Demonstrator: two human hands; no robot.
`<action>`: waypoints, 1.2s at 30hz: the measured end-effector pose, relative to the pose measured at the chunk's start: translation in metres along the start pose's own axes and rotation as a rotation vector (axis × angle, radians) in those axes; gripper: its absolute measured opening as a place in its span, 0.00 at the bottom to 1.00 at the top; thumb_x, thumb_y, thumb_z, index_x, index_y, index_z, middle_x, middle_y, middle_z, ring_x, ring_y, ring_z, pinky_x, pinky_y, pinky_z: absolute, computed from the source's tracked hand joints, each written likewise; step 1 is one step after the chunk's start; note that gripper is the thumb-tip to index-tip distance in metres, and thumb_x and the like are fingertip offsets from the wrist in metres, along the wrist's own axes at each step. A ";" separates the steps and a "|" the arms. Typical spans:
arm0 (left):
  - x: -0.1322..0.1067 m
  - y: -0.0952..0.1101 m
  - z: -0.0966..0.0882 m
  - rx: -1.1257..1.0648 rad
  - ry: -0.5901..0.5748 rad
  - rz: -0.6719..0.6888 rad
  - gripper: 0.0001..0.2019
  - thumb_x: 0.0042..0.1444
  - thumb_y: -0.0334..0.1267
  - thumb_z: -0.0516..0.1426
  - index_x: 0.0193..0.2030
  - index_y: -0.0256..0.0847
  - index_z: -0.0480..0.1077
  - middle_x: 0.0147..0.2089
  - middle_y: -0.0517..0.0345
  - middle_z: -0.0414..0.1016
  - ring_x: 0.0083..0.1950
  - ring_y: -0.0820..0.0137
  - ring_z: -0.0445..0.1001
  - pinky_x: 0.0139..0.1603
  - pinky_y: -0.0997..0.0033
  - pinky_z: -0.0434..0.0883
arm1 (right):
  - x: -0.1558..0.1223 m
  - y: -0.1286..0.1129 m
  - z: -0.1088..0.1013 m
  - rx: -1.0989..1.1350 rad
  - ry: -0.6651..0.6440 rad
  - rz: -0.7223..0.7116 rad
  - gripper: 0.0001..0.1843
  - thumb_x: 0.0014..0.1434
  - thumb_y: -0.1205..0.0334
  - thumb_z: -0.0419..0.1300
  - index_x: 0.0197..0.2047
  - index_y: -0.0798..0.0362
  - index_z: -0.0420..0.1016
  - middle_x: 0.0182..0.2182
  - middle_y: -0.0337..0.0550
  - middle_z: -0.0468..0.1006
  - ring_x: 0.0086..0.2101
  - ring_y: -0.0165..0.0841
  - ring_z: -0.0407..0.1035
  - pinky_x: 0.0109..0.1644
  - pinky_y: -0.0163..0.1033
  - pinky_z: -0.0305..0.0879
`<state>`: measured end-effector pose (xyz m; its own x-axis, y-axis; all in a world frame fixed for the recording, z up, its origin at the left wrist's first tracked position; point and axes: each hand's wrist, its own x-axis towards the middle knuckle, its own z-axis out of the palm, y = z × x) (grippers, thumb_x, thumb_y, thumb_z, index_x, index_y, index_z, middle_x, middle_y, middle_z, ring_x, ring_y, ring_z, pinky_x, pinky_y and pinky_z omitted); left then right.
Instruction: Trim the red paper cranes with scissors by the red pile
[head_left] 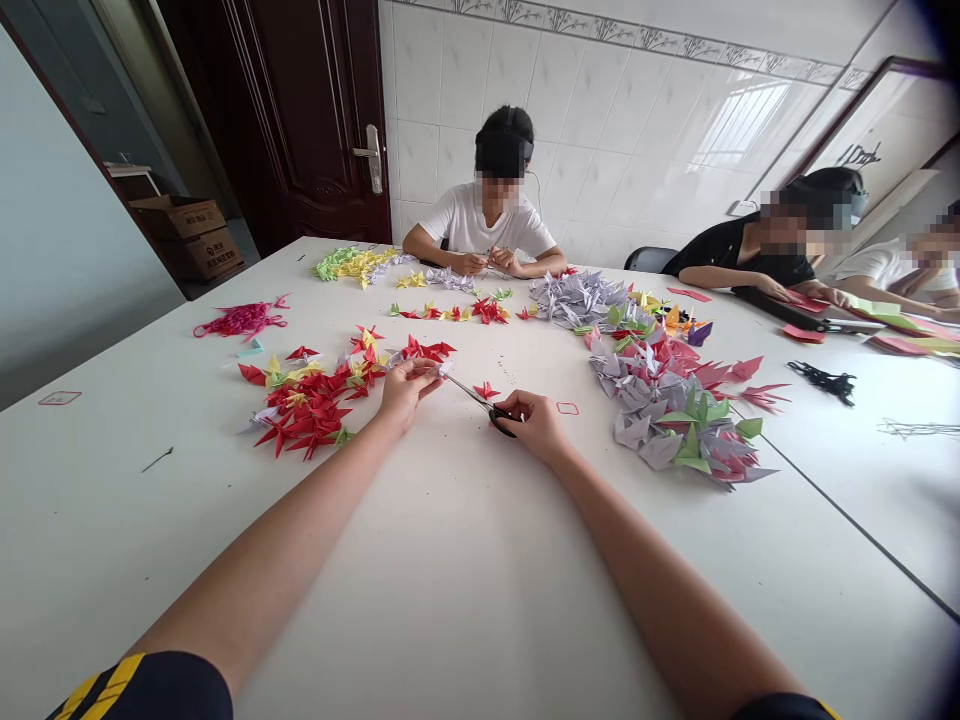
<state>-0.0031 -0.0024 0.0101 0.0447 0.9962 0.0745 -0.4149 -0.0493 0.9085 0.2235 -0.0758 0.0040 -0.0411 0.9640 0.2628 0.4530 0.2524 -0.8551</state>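
Observation:
My left hand (pixel 409 390) pinches a small pale paper piece (pixel 444 369) at the edge of a heap of red origami cranes (pixel 304 410). My right hand (pixel 536 425) grips black-handled scissors (pixel 480 398), their blades pointing at the pale piece in my left hand. The blade tips sit very close to that piece. A single red paper crane (pixel 486 390) lies just beyond the blades. To my right spreads a large heap of lilac, green and pink paper cranes (pixel 660 415).
Everything lies on a white table (pixel 465 560). Rows of coloured cranes and a pink cord tangle (pixel 241 319) lie beyond. A person in a white shirt (pixel 480 225) works across the table, and another in black (pixel 742 250) sits at the right. Cardboard boxes (pixel 187 238) stand by a dark door.

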 end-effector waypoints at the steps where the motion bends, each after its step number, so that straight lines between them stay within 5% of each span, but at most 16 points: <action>1: 0.000 0.000 0.000 -0.003 0.001 0.001 0.12 0.40 0.32 0.68 0.33 0.37 0.74 0.35 0.56 0.77 0.39 0.69 0.77 0.54 0.56 0.73 | 0.000 0.000 0.000 -0.001 0.000 -0.002 0.08 0.46 0.58 0.65 0.30 0.51 0.77 0.23 0.39 0.75 0.25 0.31 0.62 0.31 0.37 0.58; 19: -0.001 0.002 0.001 -0.008 -0.008 0.006 0.13 0.41 0.35 0.69 0.34 0.37 0.74 0.33 0.57 0.76 0.36 0.70 0.78 0.54 0.56 0.73 | -0.002 -0.005 0.005 -0.081 0.091 -0.040 0.08 0.46 0.58 0.64 0.30 0.51 0.75 0.21 0.36 0.68 0.25 0.30 0.57 0.31 0.37 0.56; 36: -0.003 0.001 0.003 0.045 -0.010 0.008 0.14 0.39 0.34 0.69 0.35 0.36 0.74 0.34 0.57 0.77 0.38 0.70 0.78 0.53 0.58 0.74 | -0.004 -0.012 0.006 0.095 -0.012 0.013 0.08 0.47 0.59 0.65 0.30 0.51 0.71 0.28 0.41 0.81 0.25 0.31 0.62 0.30 0.37 0.56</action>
<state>-0.0007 -0.0057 0.0125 0.0510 0.9950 0.0859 -0.3742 -0.0607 0.9254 0.2126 -0.0821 0.0103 -0.0464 0.9680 0.2468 0.3669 0.2463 -0.8971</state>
